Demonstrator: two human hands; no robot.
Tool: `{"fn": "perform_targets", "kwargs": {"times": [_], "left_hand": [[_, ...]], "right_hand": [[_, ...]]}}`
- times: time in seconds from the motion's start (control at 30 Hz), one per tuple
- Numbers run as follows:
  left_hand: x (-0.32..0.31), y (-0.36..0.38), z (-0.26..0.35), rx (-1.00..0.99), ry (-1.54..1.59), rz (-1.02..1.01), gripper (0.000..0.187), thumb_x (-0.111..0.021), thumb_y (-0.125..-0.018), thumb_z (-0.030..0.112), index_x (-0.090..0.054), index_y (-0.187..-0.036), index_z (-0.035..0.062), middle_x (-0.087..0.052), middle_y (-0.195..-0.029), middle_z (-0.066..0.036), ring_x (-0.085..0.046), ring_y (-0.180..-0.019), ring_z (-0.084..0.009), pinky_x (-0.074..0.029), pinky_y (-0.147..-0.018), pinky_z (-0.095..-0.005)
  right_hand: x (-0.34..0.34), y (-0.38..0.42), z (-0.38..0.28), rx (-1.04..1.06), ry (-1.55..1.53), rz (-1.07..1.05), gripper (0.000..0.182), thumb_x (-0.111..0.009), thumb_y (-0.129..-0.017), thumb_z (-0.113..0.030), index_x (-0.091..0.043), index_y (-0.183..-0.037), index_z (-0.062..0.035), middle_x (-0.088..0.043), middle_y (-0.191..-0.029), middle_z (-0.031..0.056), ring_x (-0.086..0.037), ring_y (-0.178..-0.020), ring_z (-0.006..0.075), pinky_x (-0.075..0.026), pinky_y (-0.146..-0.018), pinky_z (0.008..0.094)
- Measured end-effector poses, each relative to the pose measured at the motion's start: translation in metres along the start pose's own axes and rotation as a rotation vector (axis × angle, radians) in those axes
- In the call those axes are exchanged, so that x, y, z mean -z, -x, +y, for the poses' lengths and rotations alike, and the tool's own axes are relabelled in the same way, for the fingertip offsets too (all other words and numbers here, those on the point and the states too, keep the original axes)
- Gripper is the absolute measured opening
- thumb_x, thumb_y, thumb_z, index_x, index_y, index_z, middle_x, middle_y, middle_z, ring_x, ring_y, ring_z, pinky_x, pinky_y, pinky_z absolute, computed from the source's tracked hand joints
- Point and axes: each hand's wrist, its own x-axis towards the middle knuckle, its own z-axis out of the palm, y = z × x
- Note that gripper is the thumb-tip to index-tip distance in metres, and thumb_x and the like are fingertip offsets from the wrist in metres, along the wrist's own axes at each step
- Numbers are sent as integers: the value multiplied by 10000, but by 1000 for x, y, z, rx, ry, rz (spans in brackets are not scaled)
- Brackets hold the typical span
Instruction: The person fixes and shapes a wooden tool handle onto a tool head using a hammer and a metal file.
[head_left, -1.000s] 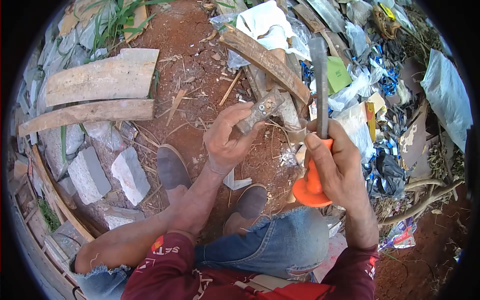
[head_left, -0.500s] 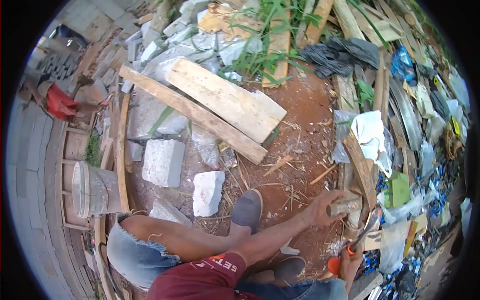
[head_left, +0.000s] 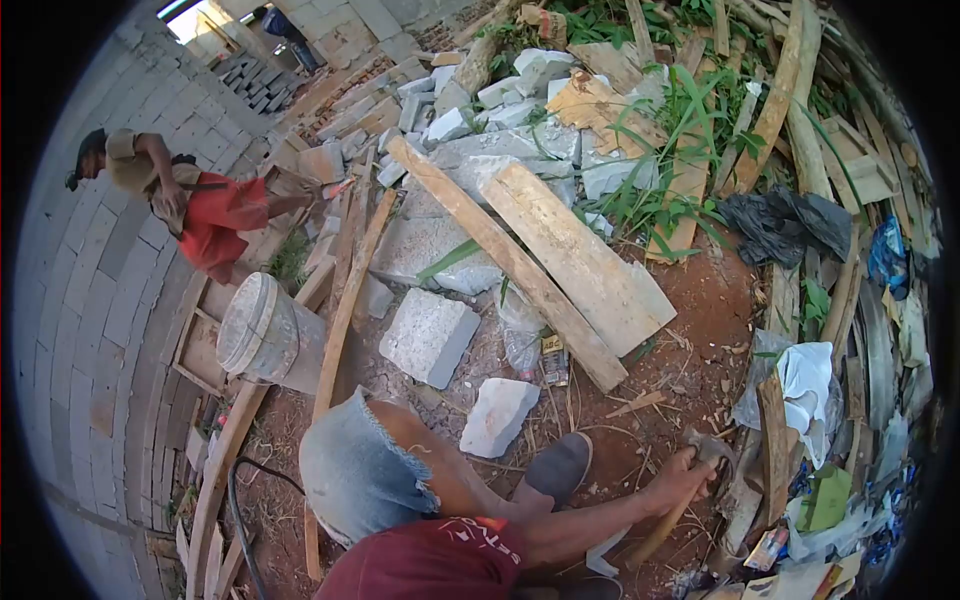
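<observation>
My left hand (head_left: 692,474) is closed around a hammer (head_left: 655,538) close to its metal head. The wooden handle slants down and left from the fingers, over red soil. Just right of the hammer head, a rough wood piece (head_left: 773,445) stands beside a long timber. My right hand is out of view.
A white block (head_left: 430,337) and a smaller chunk (head_left: 499,417) lie near my shoe (head_left: 558,467). Boards (head_left: 580,260) cross the rubble. A bucket (head_left: 270,332) stands left, near a person in red shorts (head_left: 215,220). Plastic litter (head_left: 805,395) lies right.
The view has swung left, bringing more of the person in red shorts into sight. My right hand, which held an orange-handled tool, has left the view. The hammer's handle now shows below my left hand.
</observation>
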Motion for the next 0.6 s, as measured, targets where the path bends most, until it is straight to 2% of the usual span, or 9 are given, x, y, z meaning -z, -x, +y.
{"fn": "perform_targets", "kwargs": {"times": [0.03, 0.1, 0.17, 0.2, 0.23, 0.3, 0.33, 0.43, 0.6], "left_hand": [[4, 2, 6, 0, -24, 6, 260, -633, -999, 272, -547, -1104, 51, -636, -927, -26, -597, -682, -96, -517, -582, -262], [24, -7, -7, 38, 151, -26, 242, -622, -975, 154, -551, -1180, 45, -662, -1004, -67, -631, -757, -141, -555, -633, -295], [33, -8, -3, 62, 248, 31, 235, -601, -966, 102, -543, -1184, 35, -665, -1045, -83, -635, -783, -172, -567, -684, -343], [36, -8, -2, 54, 277, 52, 203, -628, -960, 140, -564, -1127, 45, -682, -1010, -73, -644, -759, -161, -575, -653, -329], [42, -10, -4, 32, 288, 44, 193, -624, -965, 129, -559, -1127, 46, -679, -1005, -82, -640, -734, -163, -572, -637, -326], [48, -11, -5, 27, 297, 63, 189, -639, -968, 135, -531, -1103, 60, -655, -959, -78, -611, -691, -176, -537, -614, -337], [50, -13, -8, 21, 292, 86, 187, -654, -966, 154, -555, -1092, 58, -661, -950, -61, -610, -660, -140, -525, -565, -317], [52, -13, -12, 31, 230, 108, 194, -660, -965, 168, -559, -1095, 65, -663, -949, -59, -611, -662, -137, -526, -568, -315], [40, -13, -3, 95, 220, 138, 205, -655, -980, 220, -564, -1105, 86, -673, -980, -63, -618, -672, -146, -522, -577, -309]], "right_hand": [[1, 2, 14, -14, -9, 4, 471, -806, -739, -207, -678, -1140, 5, -724, -992, 189, -706, -896, 304, -556, -764, 431], [-1, 15, 43, -53, -40, 15, 494, -829, -734, -219, -676, -1146, 8, -725, -991, 188, -710, -894, 302, -559, -758, 435], [0, 35, 56, -107, -23, 26, 518, -851, -729, -232, -675, -1151, 11, -726, -991, 187, -714, -893, 300, -562, -752, 439], [9, 55, 41, -119, 214, 58, 540, -845, -723, -354, -653, -1055, 27, -716, -929, 242, -703, -889, 420, -535, -792, 477], [26, 71, 14, -108, 26, -44, 504, -845, -734, -370, -656, -1006, 9, -719, -922, 229, -701, -881, 423, -529, -780, 485], [32, 79, -3, -89, 132, -28, 442, -835, -751, -350, -675, -979, -6, -719, -897, 218, -706, -881, 409, -529, -774, 471], [36, 80, -9, -106, 70, -50, 425, -830, -751, -353, -682, -959, -13, -723, -889, 211, -707, -892, 403, -527, -785, 470], [38, 77, -16, -223, 151, -95, 421, -827, -746, -355, -685, -950, -16, -726, -883, 205, -708, -893, 401, -525, -783, 474], [29, 75, 0, -191, 99, -133, 371, -826, -739, -301, -698, -937, -14, -730, -872, 189, -709, -810, 377, -519, -734, 463]]}}
